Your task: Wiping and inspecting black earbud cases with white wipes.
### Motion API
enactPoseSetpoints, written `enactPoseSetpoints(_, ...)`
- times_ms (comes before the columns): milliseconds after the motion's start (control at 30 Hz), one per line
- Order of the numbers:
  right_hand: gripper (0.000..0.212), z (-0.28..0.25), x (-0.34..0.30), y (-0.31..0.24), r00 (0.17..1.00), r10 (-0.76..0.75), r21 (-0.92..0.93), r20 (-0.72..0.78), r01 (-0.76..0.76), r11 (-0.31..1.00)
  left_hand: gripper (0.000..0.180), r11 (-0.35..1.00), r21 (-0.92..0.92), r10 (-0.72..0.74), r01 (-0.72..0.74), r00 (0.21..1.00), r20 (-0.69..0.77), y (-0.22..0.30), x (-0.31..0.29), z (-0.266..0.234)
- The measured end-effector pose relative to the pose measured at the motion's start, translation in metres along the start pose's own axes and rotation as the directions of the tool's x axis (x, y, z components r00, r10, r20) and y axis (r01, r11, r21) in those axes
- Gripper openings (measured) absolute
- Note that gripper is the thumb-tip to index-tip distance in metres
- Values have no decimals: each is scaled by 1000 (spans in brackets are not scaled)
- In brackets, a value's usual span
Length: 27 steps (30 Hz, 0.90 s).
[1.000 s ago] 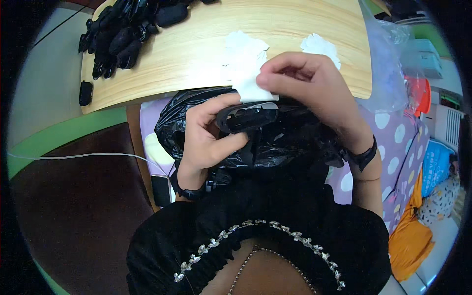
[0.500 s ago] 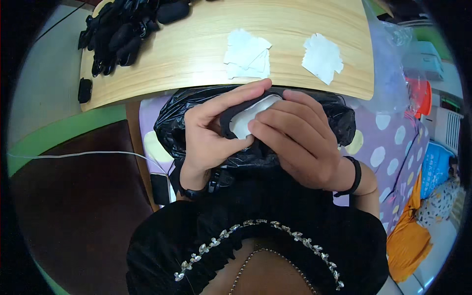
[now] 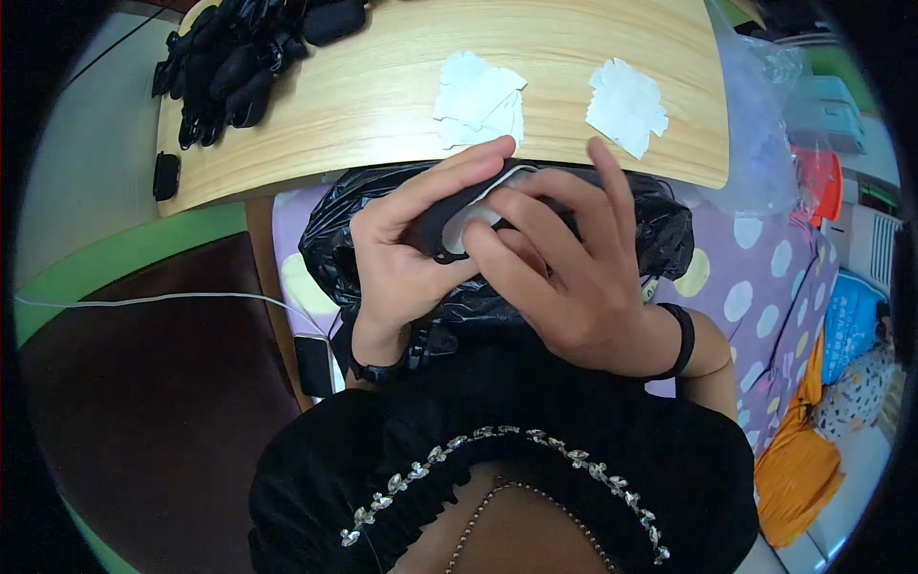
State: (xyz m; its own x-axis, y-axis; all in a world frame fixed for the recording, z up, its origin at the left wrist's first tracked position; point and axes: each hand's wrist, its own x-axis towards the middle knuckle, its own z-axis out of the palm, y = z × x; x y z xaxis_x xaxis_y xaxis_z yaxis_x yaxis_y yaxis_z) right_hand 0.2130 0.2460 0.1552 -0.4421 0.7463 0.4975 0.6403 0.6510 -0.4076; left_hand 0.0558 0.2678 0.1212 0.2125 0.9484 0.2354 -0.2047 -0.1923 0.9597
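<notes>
A small black soft cover (image 3: 435, 222) with a white sheet (image 3: 463, 225) inside its opening is held above a black plastic bag. My left hand (image 3: 397, 230) is closed around the cover from its left side, fingers along the far edge and thumb beneath. My right hand (image 3: 583, 277) comes from the right, its thumb and fingertips pressed on the white sheet in the opening. One finger of that hand sticks up, apart from the cover. What lies between the right fingertips is partly hidden.
Cut white sheets (image 3: 478, 100) and another white piece (image 3: 626, 107) lie on the wooden table (image 3: 382, 115). Black padded pieces (image 3: 239, 77) are heaped at its far left. The black plastic bag (image 3: 330, 220) sits below the table's near edge. A phone (image 3: 313, 366) lies beside my left arm.
The cover has tilted and shifted slightly left in my left hand. My right fingers have moved left over its opening, and one finger has lifted away.
</notes>
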Motion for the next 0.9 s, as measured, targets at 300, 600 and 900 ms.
enactPoseSetpoints(300,40,-2,-2,-11,958,217,70,187,-233,970,49,989,134,72,-68,997,-24,-5,1,-1)
enactPoseSetpoints(600,40,-46,10,12,897,93,607,432,-365,706,59,999,6,37,-36,998,-47,-20,0,-8)
enactPoseSetpoints(900,30,-49,20,25,959,-215,90,183,201,975,77,289,-870,-120,399,917,381,-25,-4,13)
